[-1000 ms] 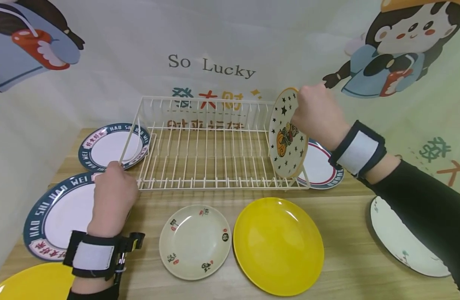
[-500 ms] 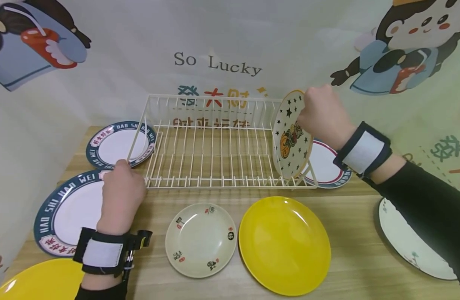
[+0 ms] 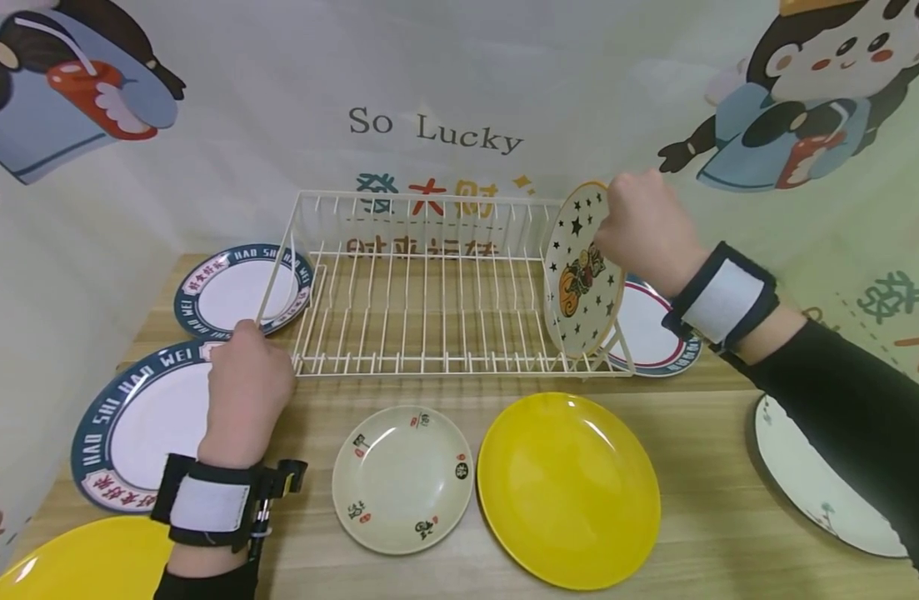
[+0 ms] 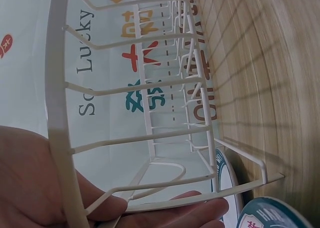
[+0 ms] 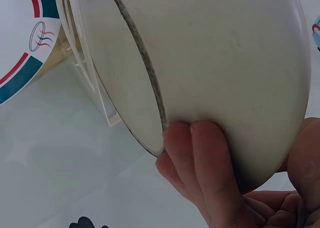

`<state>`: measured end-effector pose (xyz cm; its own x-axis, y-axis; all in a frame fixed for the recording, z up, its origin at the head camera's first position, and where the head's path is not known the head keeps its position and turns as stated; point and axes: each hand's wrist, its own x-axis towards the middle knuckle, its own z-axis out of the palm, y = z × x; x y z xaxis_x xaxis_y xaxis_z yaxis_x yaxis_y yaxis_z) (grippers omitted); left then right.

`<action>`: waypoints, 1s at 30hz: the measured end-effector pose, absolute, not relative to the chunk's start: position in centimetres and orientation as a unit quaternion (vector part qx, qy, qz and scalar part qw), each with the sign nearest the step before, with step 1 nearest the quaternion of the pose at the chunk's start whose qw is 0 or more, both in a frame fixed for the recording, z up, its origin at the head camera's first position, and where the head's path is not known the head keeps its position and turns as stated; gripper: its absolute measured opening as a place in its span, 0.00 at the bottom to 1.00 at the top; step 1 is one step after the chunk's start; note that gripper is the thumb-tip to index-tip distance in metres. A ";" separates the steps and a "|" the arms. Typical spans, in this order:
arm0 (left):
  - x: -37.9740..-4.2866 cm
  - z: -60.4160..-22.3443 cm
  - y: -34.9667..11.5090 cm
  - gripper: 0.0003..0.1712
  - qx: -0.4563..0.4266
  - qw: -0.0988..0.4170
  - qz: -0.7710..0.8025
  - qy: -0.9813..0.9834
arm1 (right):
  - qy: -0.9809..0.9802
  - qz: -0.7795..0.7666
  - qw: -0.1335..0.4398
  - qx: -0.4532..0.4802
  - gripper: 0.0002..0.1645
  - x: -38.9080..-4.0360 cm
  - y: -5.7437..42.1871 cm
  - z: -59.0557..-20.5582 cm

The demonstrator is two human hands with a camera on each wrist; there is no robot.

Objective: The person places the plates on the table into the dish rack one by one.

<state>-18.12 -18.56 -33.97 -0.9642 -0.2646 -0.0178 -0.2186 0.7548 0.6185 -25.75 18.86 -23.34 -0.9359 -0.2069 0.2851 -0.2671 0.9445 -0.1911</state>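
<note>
A white wire dish rack (image 3: pixel 429 367) stands at the back of the table. My left hand (image 3: pixel 249 383) grips its near left corner; in the left wrist view thumb and fingers (image 4: pixel 200 213) close around the white wire frame (image 4: pixel 61 112). At the rack's right end a cream plate (image 3: pixel 571 242) with stars and a cartoon figure stands on edge, tilted slightly. My right hand (image 3: pixel 646 229) pinches this plate's upper right rim. The right wrist view shows the plate's plain underside (image 5: pixel 240 62), with several fingers (image 5: pixel 215 153) against it.
Blue-rimmed plates (image 3: pixel 242 250) (image 3: pixel 99 433) lie left of the rack, and another plate (image 3: pixel 642 329) lies behind its right end. In front are a small cream plate (image 3: pixel 402 479) and a yellow plate (image 3: pixel 567 492). A yellow plate (image 3: pixel 92 558) and a white plate (image 3: pixel 811 475) sit at the sides.
The head view has shifted slightly, moving the scene a little to the right. Both hands keep their grips, and the starred plate stays at the rack's right end.
</note>
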 end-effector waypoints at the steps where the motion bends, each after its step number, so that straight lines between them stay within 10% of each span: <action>1: -18.1 -34.0 -18.6 0.19 0.130 0.035 -0.326 -0.936 | -0.978 0.117 0.128 0.117 0.10 -25.8 18.9 -23.3; 30: -18.0 -34.0 -18.6 0.17 0.122 0.044 -0.322 -0.938 | -0.988 0.066 0.113 0.083 0.18 -25.6 18.7 -23.9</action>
<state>-18.02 -18.64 -33.96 -0.9664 -0.2571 0.0051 -0.1999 0.7635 0.6141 -25.63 18.71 -23.85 -0.9609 -0.1485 0.2338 -0.1782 0.9776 -0.1116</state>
